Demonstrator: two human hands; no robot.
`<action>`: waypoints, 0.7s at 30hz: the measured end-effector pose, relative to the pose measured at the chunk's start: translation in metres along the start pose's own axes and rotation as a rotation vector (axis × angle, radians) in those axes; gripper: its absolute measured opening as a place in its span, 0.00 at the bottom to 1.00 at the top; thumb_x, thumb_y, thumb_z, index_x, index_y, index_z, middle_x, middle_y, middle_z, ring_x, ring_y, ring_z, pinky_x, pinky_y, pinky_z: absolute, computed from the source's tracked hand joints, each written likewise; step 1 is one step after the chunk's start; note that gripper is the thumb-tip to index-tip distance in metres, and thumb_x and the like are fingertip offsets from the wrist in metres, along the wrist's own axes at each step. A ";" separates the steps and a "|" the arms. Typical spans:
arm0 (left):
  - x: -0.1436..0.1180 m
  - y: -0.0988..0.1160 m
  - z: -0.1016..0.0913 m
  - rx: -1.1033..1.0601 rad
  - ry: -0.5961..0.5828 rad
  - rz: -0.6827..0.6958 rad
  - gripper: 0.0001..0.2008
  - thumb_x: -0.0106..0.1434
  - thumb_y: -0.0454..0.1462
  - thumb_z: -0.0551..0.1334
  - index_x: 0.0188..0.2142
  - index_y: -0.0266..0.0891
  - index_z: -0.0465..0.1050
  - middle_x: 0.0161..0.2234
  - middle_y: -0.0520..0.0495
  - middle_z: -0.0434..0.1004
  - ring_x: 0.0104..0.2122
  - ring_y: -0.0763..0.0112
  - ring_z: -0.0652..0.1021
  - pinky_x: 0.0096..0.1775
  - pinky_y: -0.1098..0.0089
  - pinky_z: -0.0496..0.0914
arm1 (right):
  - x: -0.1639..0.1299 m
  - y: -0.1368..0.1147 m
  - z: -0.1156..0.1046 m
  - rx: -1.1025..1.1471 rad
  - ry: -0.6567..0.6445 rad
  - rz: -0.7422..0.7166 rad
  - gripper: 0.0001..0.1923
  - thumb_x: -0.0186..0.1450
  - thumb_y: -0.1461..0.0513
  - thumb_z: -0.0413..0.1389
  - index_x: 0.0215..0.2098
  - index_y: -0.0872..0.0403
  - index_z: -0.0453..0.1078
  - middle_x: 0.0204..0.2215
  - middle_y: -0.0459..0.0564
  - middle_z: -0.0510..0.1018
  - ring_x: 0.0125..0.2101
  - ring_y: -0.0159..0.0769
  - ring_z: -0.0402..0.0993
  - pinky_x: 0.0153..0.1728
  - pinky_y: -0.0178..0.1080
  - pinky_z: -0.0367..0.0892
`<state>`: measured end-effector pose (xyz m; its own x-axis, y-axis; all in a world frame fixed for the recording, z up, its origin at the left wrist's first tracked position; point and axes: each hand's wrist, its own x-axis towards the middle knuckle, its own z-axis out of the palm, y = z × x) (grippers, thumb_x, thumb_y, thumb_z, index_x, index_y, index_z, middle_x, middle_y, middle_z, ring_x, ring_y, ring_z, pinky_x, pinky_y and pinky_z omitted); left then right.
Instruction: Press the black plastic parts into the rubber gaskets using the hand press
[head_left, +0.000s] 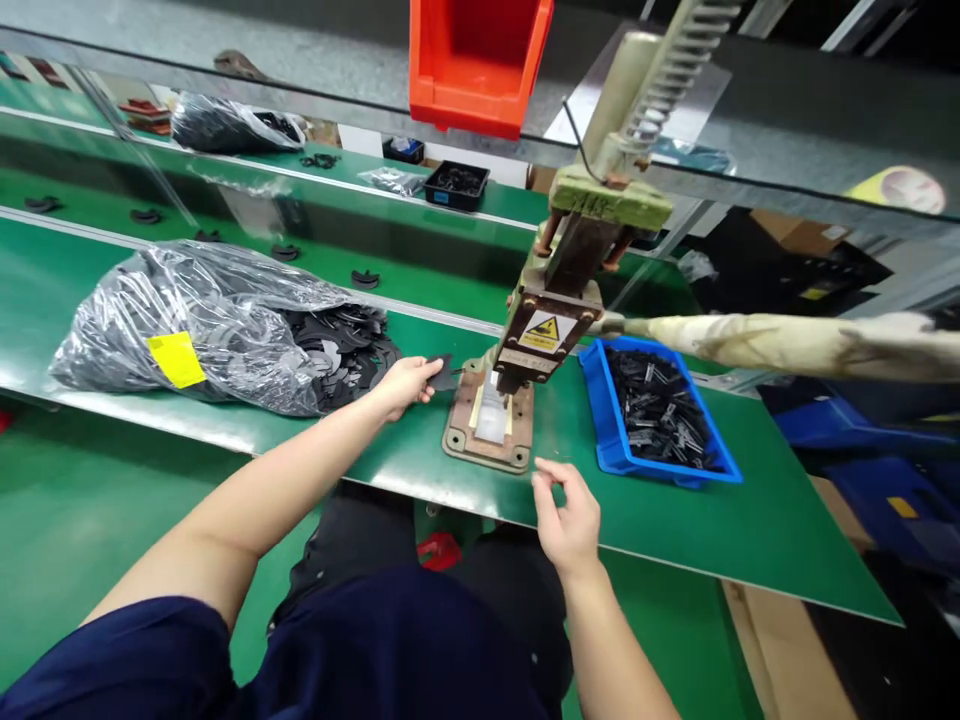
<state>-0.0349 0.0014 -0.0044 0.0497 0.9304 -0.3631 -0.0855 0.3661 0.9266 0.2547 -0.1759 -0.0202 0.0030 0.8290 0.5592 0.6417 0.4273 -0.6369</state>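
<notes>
My left hand pinches a flat black plastic piece at the left side of a hand press. Below the press head, a pale translucent block sits on the brownish metal base. My right hand is near the front right corner of that base, thumb and fingers brought together; whatever they may hold is too small to make out. Left of my left hand, a clear plastic bag lies on its side, with many curved black pieces showing at its mouth.
A blue bin of small black parts stands right of the press. The press's long wrapped lever reaches out over it. Overhead hangs an orange bin. Behind, several curved black pieces lie spaced along a green belt.
</notes>
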 end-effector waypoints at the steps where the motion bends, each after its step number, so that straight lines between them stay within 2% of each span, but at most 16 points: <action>1: 0.023 0.010 0.004 -0.007 0.037 -0.012 0.19 0.68 0.46 0.72 0.30 0.40 0.66 0.19 0.55 0.68 0.17 0.79 0.69 0.21 0.78 0.64 | -0.003 0.003 -0.007 -0.016 0.019 0.014 0.12 0.71 0.62 0.57 0.51 0.50 0.75 0.35 0.48 0.80 0.35 0.36 0.79 0.39 0.42 0.78; 3: 0.067 0.034 0.015 -0.023 0.114 -0.027 0.17 0.70 0.44 0.71 0.32 0.39 0.68 0.19 0.54 0.69 0.18 0.79 0.70 0.23 0.77 0.66 | -0.008 0.007 -0.020 -0.046 0.040 0.032 0.11 0.70 0.62 0.58 0.50 0.50 0.76 0.35 0.48 0.81 0.35 0.36 0.80 0.38 0.41 0.79; 6: 0.119 0.070 0.032 -0.034 0.158 0.003 0.14 0.71 0.42 0.70 0.36 0.36 0.71 0.20 0.52 0.71 0.19 0.79 0.72 0.27 0.77 0.69 | -0.013 0.009 -0.035 -0.083 0.045 0.038 0.10 0.70 0.63 0.58 0.48 0.49 0.77 0.34 0.47 0.81 0.33 0.36 0.81 0.35 0.40 0.79; 8: 0.141 0.085 0.038 -0.035 0.168 0.018 0.13 0.71 0.42 0.70 0.39 0.35 0.72 0.23 0.50 0.74 0.22 0.77 0.75 0.30 0.75 0.72 | -0.016 0.011 -0.045 -0.108 0.041 0.046 0.10 0.70 0.62 0.58 0.48 0.48 0.77 0.33 0.47 0.81 0.33 0.36 0.81 0.35 0.41 0.79; 11: 0.156 0.088 0.036 0.004 0.188 0.019 0.11 0.70 0.39 0.71 0.39 0.35 0.71 0.27 0.48 0.76 0.26 0.73 0.78 0.33 0.72 0.74 | -0.017 0.020 -0.066 -0.181 0.063 0.073 0.10 0.70 0.59 0.59 0.49 0.47 0.78 0.35 0.48 0.82 0.34 0.38 0.82 0.37 0.43 0.80; 14: 0.153 0.074 0.026 0.086 0.195 0.044 0.08 0.69 0.34 0.70 0.37 0.35 0.72 0.28 0.48 0.75 0.27 0.72 0.77 0.34 0.71 0.73 | -0.001 0.040 -0.094 -0.305 0.122 0.093 0.09 0.69 0.56 0.60 0.46 0.47 0.79 0.39 0.50 0.84 0.38 0.41 0.83 0.41 0.46 0.80; 17: 0.127 0.050 0.009 0.159 0.187 0.122 0.05 0.67 0.31 0.70 0.38 0.35 0.75 0.32 0.46 0.79 0.31 0.71 0.78 0.40 0.71 0.74 | 0.035 0.076 -0.125 -0.480 0.136 0.150 0.15 0.69 0.50 0.58 0.47 0.47 0.79 0.41 0.53 0.84 0.37 0.42 0.81 0.42 0.48 0.78; 19: 0.094 0.028 -0.010 0.270 0.190 0.270 0.06 0.66 0.32 0.71 0.41 0.37 0.78 0.39 0.44 0.82 0.39 0.68 0.79 0.49 0.69 0.73 | 0.064 0.108 -0.141 -0.603 0.060 0.190 0.23 0.67 0.44 0.57 0.49 0.49 0.79 0.44 0.58 0.84 0.40 0.47 0.81 0.45 0.53 0.78; 21: 0.051 0.000 -0.031 0.568 0.172 0.575 0.08 0.69 0.37 0.70 0.46 0.39 0.79 0.47 0.41 0.81 0.48 0.62 0.79 0.57 0.63 0.72 | 0.090 0.144 -0.151 -0.694 -0.047 0.207 0.28 0.60 0.38 0.58 0.46 0.48 0.79 0.47 0.63 0.83 0.46 0.58 0.81 0.51 0.61 0.77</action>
<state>-0.0634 0.0498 -0.0258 -0.0054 0.9765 0.2154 0.4672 -0.1880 0.8640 0.4631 -0.0938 0.0186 0.1541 0.8896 0.4300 0.9705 -0.0546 -0.2348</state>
